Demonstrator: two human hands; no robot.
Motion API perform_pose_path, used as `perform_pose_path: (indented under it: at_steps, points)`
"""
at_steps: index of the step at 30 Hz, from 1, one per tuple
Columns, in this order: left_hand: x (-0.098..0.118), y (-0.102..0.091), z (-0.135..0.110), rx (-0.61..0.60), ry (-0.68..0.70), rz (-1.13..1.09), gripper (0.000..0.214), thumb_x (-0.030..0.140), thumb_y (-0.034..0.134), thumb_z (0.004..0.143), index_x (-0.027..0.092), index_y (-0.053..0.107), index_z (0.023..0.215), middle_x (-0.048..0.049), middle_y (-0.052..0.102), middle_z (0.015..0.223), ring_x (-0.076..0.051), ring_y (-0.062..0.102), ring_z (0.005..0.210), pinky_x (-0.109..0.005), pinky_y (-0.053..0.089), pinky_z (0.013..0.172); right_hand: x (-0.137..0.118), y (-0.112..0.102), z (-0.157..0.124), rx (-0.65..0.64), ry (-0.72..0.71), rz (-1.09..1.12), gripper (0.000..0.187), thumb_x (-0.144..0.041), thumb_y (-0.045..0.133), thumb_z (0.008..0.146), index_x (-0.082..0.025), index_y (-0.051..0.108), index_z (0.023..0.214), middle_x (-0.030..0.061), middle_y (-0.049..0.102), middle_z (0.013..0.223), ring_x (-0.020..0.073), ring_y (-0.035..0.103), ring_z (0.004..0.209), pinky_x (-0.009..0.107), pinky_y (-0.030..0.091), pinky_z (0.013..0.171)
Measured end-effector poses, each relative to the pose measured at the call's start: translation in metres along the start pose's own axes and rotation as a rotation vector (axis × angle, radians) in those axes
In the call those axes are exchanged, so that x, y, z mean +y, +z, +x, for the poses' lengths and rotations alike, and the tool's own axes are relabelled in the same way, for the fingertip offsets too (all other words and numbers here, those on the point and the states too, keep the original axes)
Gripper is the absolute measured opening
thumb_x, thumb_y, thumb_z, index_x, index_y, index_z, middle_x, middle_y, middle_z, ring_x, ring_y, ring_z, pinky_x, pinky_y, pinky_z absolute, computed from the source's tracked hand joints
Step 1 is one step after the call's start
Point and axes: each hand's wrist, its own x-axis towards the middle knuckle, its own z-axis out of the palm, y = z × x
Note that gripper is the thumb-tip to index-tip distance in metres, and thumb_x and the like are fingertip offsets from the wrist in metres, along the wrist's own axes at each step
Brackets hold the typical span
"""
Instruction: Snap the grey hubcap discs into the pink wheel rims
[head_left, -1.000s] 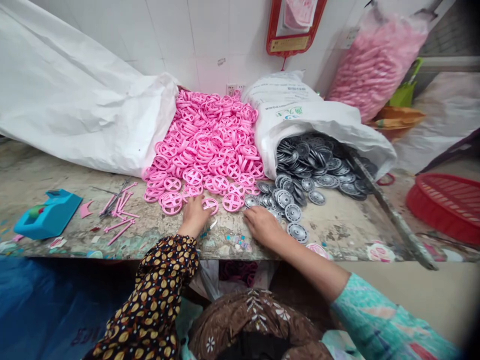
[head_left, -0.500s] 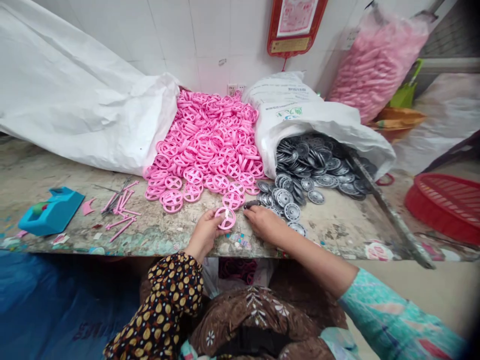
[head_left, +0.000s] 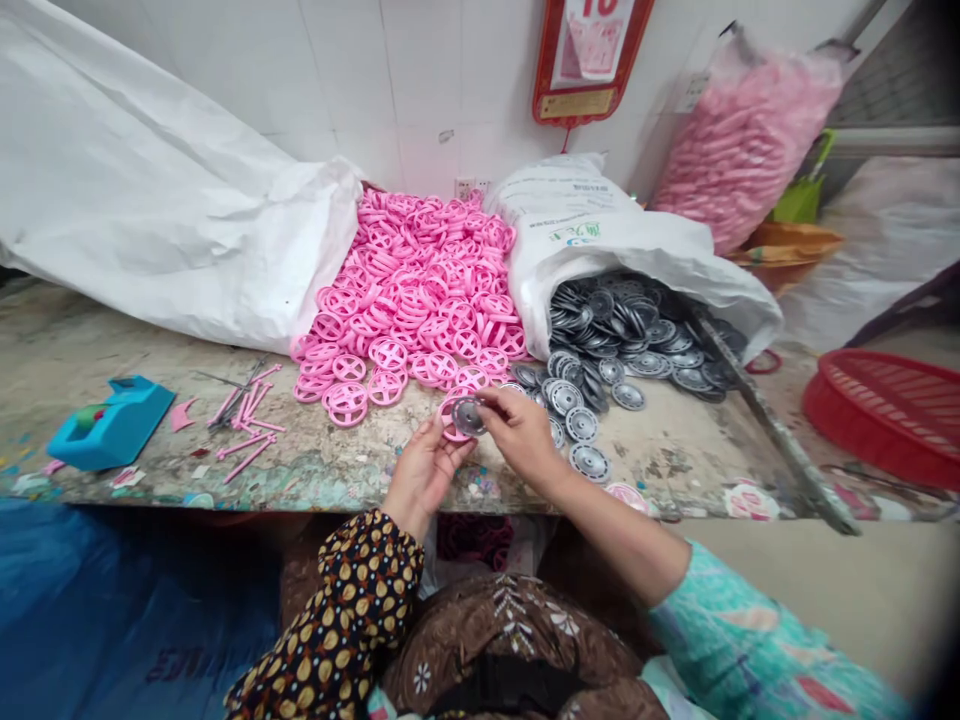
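White tiled wall point(head_left: 345, 80) rises behind a worn, stained tabletop point(head_left: 300, 460). Well to the left of the left hand point(head_left: 429, 465) stands a blue tape dispenser point(head_left: 112, 430); nearer to that hand lie thin pink rods point(head_left: 241, 440) in a loose scatter. Beyond the hand, a heap of pink wheels point(head_left: 420, 290) spreads from the mouth of a white sack point(head_left: 187, 220). Half open and palm turned up, the left hand steadies one pink wheel point(head_left: 445, 412), its thumb at the rim and its other fingers loosely curled. Just to its right, the right hand point(head_left: 517, 425) pinches a grey disc point(head_left: 468, 416) between thumb and fingers, overlapping the pink wheel; whether the two parts touch is unclear. Loose grey discs point(head_left: 581, 425) lie right beside the right hand, below a printed sack point(head_left: 607, 235) full of them. Farther right sits a red basket point(head_left: 885, 420).
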Motion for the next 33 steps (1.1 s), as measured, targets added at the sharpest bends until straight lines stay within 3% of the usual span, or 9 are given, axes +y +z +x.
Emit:
perform_pose_path:
  at_steps: [5,8,11,16,20,23,28,30,33]
  points:
    - [0.006,0.008,-0.018,-0.116,0.04,0.07,0.015,0.023,0.06,0.083,0.018,0.058,0.097,-0.0024,0.066,0.096,-0.012,0.064,0.079,-0.034,0.054,0.079,-0.009,0.004,-0.005,0.038,0.031,0.104,0.026,-0.028,0.056,0.084,-0.019,0.065,0.106,0.0085,0.059,0.099,0.0204,0.055,0.095,0.034,0.044,0.084]
    - [0.013,0.012,-0.028,-0.2,0.037,0.164,0.021,0.029,0.063,0.081,0.019,0.057,0.099,-0.0026,0.065,0.099,-0.013,0.064,0.08,-0.033,0.055,0.077,-0.012,-0.011,0.0,-0.107,0.051,0.255,0.031,-0.029,0.062,0.08,-0.019,0.062,0.11,0.0063,0.06,0.098,0.019,0.056,0.09,0.034,0.045,0.081]
    - [0.015,0.016,-0.035,-0.248,0.053,0.278,0.025,0.032,0.065,0.079,0.02,0.055,0.099,-0.0016,0.065,0.094,-0.014,0.065,0.079,-0.031,0.056,0.072,-0.019,-0.02,0.001,-0.219,0.066,0.37,0.019,-0.024,0.062,0.078,-0.018,0.065,0.096,0.003,0.061,0.088,0.0164,0.057,0.084,0.03,0.044,0.077]
    - [0.005,0.013,-0.037,-0.168,0.133,0.391,0.028,0.037,0.065,0.077,0.019,0.057,0.096,-0.0013,0.064,0.083,-0.013,0.063,0.063,-0.025,0.054,0.054,-0.022,-0.005,-0.007,-0.118,0.238,0.481,0.01,-0.022,0.063,0.073,-0.018,0.06,0.081,-0.0018,0.058,0.073,0.0129,0.052,0.069,0.025,0.042,0.064]
    - [0.005,-0.005,-0.036,-0.148,0.061,0.557,0.033,0.041,0.066,0.074,0.017,0.058,0.095,-0.0026,0.064,0.083,-0.014,0.063,0.062,-0.025,0.052,0.051,-0.007,0.011,-0.019,-0.223,0.349,0.608,0.016,-0.021,0.066,0.068,-0.017,0.056,0.08,-0.0043,0.056,0.069,0.0113,0.05,0.064,0.023,0.041,0.061]
    - [0.016,-0.024,-0.031,-0.129,0.031,0.806,0.039,0.041,0.068,0.071,0.016,0.06,0.101,-0.0016,0.064,0.074,-0.014,0.061,0.061,-0.024,0.05,0.054,0.001,0.016,-0.042,-0.411,0.351,0.491,0.014,-0.017,0.063,0.071,-0.017,0.06,0.085,-0.003,0.059,0.071,0.0122,0.053,0.066,0.023,0.042,0.062]
    - [0.028,-0.039,-0.01,0.028,0.355,1.189,0.031,0.035,0.058,0.079,0.018,0.064,0.105,-0.003,0.065,0.078,-0.015,0.06,0.07,-0.027,0.049,0.065,-0.004,0.012,-0.075,-0.559,-0.021,-0.026,0.025,-0.017,0.052,0.084,-0.02,0.065,0.105,0.0057,0.063,0.096,0.0164,0.056,0.085,0.027,0.042,0.075]
    - [0.024,-0.036,0.006,0.03,0.493,1.32,0.025,0.029,0.054,0.081,0.019,0.065,0.101,-0.0056,0.067,0.089,-0.017,0.061,0.079,-0.03,0.049,0.074,-0.002,0.006,-0.064,-0.518,-0.106,-0.224,0.028,-0.019,0.048,0.087,-0.02,0.063,0.11,0.0079,0.061,0.099,0.0179,0.055,0.089,0.028,0.041,0.077]
    - [0.014,-0.021,0.031,0.006,0.693,1.483,0.031,0.024,0.053,0.081,0.019,0.061,0.11,-0.009,0.063,0.11,-0.021,0.057,0.102,-0.036,0.044,0.09,0.012,-0.005,-0.025,-0.412,-0.087,-0.48,0.03,-0.019,0.04,0.091,-0.017,0.064,0.11,0.01,0.062,0.099,0.02,0.052,0.095,0.03,0.039,0.084]
